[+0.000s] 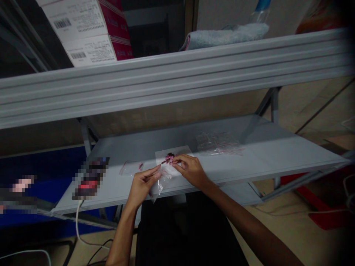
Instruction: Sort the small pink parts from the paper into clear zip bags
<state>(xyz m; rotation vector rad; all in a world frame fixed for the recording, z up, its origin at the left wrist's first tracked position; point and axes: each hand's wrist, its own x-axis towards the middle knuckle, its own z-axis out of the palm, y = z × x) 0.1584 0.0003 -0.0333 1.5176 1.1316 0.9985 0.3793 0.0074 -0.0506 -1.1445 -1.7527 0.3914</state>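
Evidently, cluster (168, 159): pink with dark parts, over the sheet (183, 150), between my hands; small, so I judge it light. Too tiny from here to tell beads from clips.
Right hand (192, 168): my thumb and forefinger pinch the cluster at its right side.
Stem (164, 162): dark, thin, pointing at my left fingertips; probably stiff, and my surest place to take hold.
Pink parts: probably the fragile bit; I would pinch gently there.
Left hand (142, 182): my thumb and forefinger grip the bag.
Bag (161, 181): clear, thin, shiny; limp and slippery, I judge, best held by its rim.
Small bag (128, 168): flat on the table (271, 146), left of the sheet, pink bit (140, 166) at its right end.
Bag pile (217, 143): farther back, right.
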